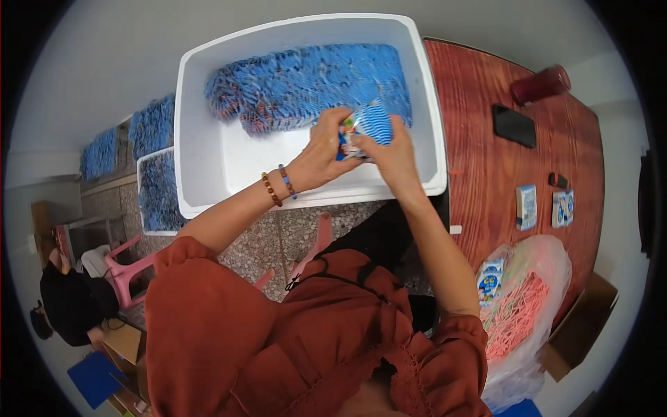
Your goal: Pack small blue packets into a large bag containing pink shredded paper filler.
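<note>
Over the white tub, left hand and right hand fingers pinch a blue-striped packet.

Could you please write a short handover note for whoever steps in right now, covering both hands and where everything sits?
Left hand: gripping the small blue-and-white packet from its left side, over the white tub.
Right hand: holding the same packet from the right.
In the tub: a dense row of blue packets along the far side; the near half is bare.
On the red table: two small packets, a dark phone, and a clear bag of pink items.
Done: far side of the tub filled.
Left: near half unfilled; the held packet is not yet set down.
</note>
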`<state>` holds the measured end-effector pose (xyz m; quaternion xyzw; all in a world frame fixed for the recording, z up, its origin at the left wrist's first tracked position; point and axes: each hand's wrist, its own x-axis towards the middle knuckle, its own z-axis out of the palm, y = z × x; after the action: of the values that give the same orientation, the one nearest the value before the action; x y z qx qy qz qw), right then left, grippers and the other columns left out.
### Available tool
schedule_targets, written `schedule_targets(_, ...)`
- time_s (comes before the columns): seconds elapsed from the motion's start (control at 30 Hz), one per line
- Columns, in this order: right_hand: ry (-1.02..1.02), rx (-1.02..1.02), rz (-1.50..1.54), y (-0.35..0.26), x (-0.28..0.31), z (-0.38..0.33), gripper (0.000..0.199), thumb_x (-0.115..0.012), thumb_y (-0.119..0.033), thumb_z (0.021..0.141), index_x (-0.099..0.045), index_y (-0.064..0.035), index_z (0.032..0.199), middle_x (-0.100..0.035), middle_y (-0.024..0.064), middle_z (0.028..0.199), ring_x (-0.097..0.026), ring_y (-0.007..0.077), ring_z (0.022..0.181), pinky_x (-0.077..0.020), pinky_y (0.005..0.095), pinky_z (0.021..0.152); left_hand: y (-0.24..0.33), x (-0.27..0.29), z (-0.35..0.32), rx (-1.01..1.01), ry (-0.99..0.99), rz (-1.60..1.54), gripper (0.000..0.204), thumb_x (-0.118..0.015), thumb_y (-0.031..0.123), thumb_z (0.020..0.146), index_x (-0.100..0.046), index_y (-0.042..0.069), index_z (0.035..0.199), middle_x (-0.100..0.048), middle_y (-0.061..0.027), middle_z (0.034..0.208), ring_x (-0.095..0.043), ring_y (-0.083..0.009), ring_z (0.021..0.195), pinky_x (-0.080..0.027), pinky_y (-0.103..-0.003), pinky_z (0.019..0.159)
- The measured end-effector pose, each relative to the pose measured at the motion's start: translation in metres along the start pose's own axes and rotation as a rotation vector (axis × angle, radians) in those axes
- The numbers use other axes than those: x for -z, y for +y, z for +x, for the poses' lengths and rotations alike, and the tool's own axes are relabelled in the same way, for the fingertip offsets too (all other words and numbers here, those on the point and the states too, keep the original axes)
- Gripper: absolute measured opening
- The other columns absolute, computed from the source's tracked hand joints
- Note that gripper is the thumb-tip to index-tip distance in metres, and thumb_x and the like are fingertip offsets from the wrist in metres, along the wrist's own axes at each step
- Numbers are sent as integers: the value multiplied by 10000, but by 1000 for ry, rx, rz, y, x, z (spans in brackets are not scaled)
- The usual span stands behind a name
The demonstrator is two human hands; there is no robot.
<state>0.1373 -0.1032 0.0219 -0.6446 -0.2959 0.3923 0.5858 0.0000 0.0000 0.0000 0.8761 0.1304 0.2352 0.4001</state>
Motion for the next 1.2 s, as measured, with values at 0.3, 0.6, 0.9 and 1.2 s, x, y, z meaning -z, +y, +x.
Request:
schedule_targets(0.3, -237, -253, 27, 39, -143, 48, 543, -785, -228, 694, -520, 39, 1085, -631, 128, 939, -632, 176, 802, -527, 312, 636, -60, 99, -82, 460, -36, 108, 773, -780, 158, 754, -283, -33, 1315, -383, -170, 1188, -450, -242, 1113, -430, -351, 930)
schedule_targets(0.6, -303, -319, 276, 70, -254, 84, 515, -770, -192, 694, -494, 26, 1071, -610, 148, 976, -644, 212, 806, -563, 353, 518, -92, 156, -112, 559, 145, 927, 706, -845, 220, 629, -573, 115, 1273, -459, -144, 1163, -468, -323, 1010, -411, -430, 837)
schedule_targets(0.9, -153, -157, 44, 108, -280, 105, 549, -701, -145, 774, -362, 62, 1152, -564, 270, 1069, -599, 388, 949, -503, 429, 807, -172, 140, -108, 631, 167, 658, 698, -782, 82, 688, -497, 28, 1323, -516, -159, 1049, -530, -350, 944, -460, -426, 814)
schedule_targets(1.2, -294, 44, -307, 112, -284, 111, 516, -611, -103, 842, -341, 81, 1241, -417, 335, 1279, -482, 470, 1151, -421, 462, 951, -193, 123, -111, 780, 418, 353, 588, -579, -18, 826, -349, 34, 1364, -595, -249, 1103, -595, -399, 1014, -482, -414, 849)
